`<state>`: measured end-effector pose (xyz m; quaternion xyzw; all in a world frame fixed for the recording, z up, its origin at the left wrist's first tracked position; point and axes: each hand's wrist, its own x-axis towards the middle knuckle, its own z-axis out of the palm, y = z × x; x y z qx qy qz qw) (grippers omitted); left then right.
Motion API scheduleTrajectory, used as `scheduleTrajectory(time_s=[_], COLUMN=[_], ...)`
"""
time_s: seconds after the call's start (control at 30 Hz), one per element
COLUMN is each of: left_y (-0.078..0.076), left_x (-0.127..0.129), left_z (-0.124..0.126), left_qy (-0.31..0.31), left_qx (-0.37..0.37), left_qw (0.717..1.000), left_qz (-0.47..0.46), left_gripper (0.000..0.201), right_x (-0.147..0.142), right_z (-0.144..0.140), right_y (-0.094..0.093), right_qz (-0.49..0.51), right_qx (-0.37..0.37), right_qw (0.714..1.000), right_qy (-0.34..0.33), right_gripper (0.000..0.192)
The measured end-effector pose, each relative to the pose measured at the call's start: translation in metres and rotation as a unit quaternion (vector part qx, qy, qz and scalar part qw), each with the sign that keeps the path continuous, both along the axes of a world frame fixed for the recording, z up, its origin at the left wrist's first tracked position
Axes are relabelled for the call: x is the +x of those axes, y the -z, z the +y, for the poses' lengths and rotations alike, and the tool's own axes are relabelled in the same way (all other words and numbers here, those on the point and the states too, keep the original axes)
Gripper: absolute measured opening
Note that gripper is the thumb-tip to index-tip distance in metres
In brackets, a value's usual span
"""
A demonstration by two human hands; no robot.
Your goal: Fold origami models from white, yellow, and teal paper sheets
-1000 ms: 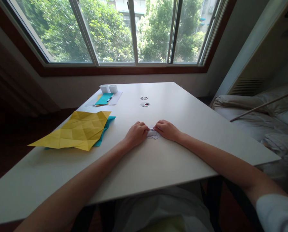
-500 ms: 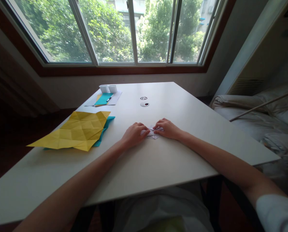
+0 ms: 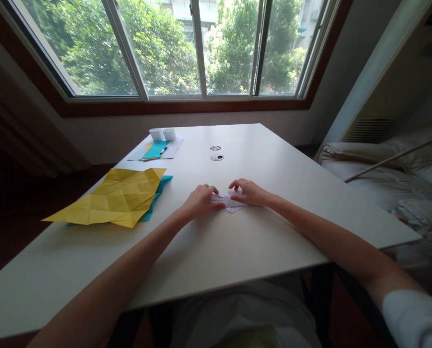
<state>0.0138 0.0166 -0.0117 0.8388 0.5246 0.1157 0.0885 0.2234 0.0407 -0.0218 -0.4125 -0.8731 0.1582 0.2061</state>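
A small piece of folded white paper [image 3: 232,203] lies on the white table between my two hands, a pointed part of it facing me. My left hand [image 3: 201,199] pinches its left end, thumb on the near side and fingers curled over the far side. At the right end my right hand [image 3: 251,192] holds the paper, with its index finger arched up and its thumb low against the sheet. Parts of the paper are hidden under the fingers of both hands.
To the left lies a creased yellow sheet [image 3: 118,195] over a teal sheet [image 3: 158,193]. Farther back are two small white boxes [image 3: 163,134], a teal paper [image 3: 155,149] and a pen [image 3: 165,148]. Two round inserts [image 3: 217,157] sit in the table [image 3: 274,241].
My hands have drawn slightly apart, and more of the folded paper shows. The right index finger has lifted into an arch, and my left thumb has moved lower along the paper.
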Motion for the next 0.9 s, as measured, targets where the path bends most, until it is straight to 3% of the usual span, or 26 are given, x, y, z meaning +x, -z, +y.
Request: scheduleTrajectory(time_s=[0.1, 0.4, 0.57, 0.73, 0.83, 0.9], left_y=[-0.005, -0.01, -0.015, -0.021, -0.022, -0.023], left_x=[0.0, -0.001, -0.003, -0.005, -0.004, -0.002], left_z=[0.0, -0.005, -0.008, -0.004, -0.002, -0.002], left_qy=[0.0, 0.043, 0.048, 0.104, 0.107, 0.091], left_qx=[-0.036, -0.06, -0.11, -0.143, -0.07, 0.041], left_qw=[0.999, 0.996, 0.99, 0.982, 0.99, 0.993], left_qz=[0.001, -0.045, -0.079, -0.07, -0.064, -0.058], left_gripper=[0.051, 0.042, 0.057, 0.032, 0.024, 0.021], right_x=[-0.001, 0.003, 0.003, -0.001, -0.002, -0.001], right_z=[0.001, -0.002, -0.006, -0.015, -0.021, -0.023], right_y=[-0.003, -0.007, -0.012, -0.029, -0.036, -0.036], right_qz=[-0.03, -0.002, 0.044, 0.071, 0.097, 0.12], right_qx=[-0.034, -0.066, -0.133, -0.102, -0.014, 0.04], right_qw=[0.999, 0.996, 0.987, 0.989, 0.992, 0.988], right_qy=[-0.011, -0.058, -0.077, -0.085, -0.084, -0.09], right_gripper=[0.039, 0.026, 0.031, 0.02, 0.014, 0.012])
